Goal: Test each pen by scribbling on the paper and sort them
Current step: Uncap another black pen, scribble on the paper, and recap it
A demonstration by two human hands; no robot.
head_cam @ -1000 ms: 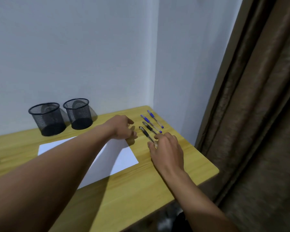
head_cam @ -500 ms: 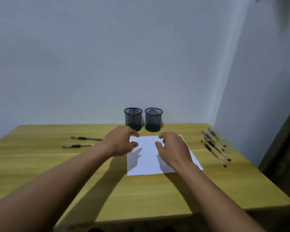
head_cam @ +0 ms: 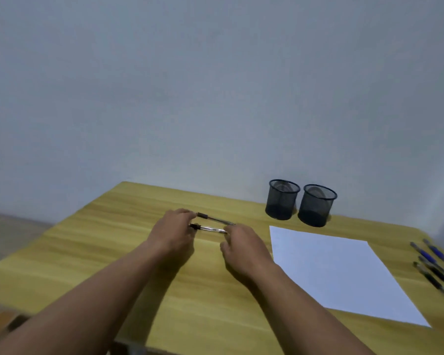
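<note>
- Two hands work at the left part of the wooden bench (head_cam: 87,252), set apart from each other with a pair of pens between them.
- Left hand (head_cam: 174,231): fingers curled at the left ends of both pens; can't tell if it actually grips either one.
- Right hand (head_cam: 244,249): curled fingertips pinch the right end of the near pen (head_cam: 209,228).
- Near pen: clear barrel, dark end on the left, lies roughly level between the two hands.
- Far pen (head_cam: 215,219): just behind the near one, left end touching the left hand's fingers, right end angling toward the right hand.
- White paper (head_cam: 338,272) lies flat to the right of the hands, blank as far as visible.
- Left mesh cup (head_cam: 282,199) and right mesh cup (head_cam: 317,204), both black, stand upright side by side behind the paper near the wall (head_cam: 215,85).
- Four more pens lie in a row by the bench's right edge, beside the paper: two blue pens (head_cam: 436,252) farther back, two black pens (head_cam: 436,272) nearer; blurred.
</note>
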